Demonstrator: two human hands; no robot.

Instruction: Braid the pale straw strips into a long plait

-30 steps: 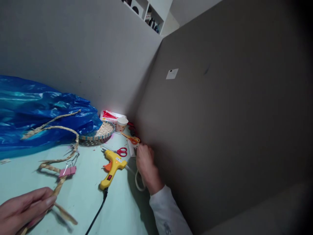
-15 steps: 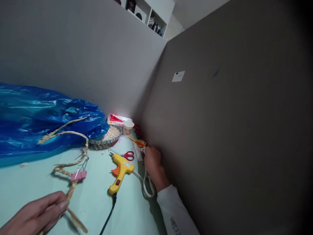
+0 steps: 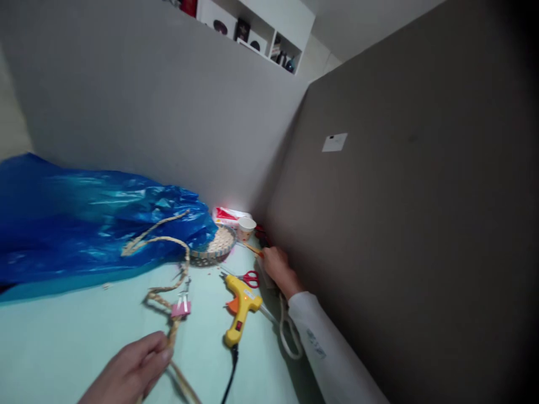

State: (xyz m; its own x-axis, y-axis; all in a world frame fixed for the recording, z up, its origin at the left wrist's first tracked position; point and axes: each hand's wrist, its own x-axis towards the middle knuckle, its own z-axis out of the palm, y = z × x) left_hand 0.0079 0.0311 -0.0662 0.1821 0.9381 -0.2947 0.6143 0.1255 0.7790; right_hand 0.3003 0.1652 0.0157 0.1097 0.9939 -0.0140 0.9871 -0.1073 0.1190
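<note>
My left hand [image 3: 137, 365] pinches a braided straw cord [image 3: 174, 332] above the table. A pink binder clip [image 3: 181, 309] grips the braid just beyond my fingers, and the cord's far end winds over the blue plastic bag. At the wall, my right hand [image 3: 278, 268] is closed over the handle end of the orange scissors [image 3: 252, 248], hiding most of it. White-handled scissors [image 3: 290, 339] lie by my right wrist. A yellow glue gun [image 3: 243, 308] rests between my hands, with small red scissors [image 3: 251, 279] just behind it.
A blue plastic bag [image 3: 96, 224] spreads along the back wall. A woven basket [image 3: 217, 247], a paper cup [image 3: 246, 225] and a red-and-white packet [image 3: 227, 215] stand in the corner. The glue gun's black cord [image 3: 231, 379] runs to the front. A dark wall [image 3: 379, 224] closes off the right side.
My right hand has moved from beside the white-handled scissors, further back onto the orange scissors' handle. The view has shifted left. My left hand still holds the cord.
</note>
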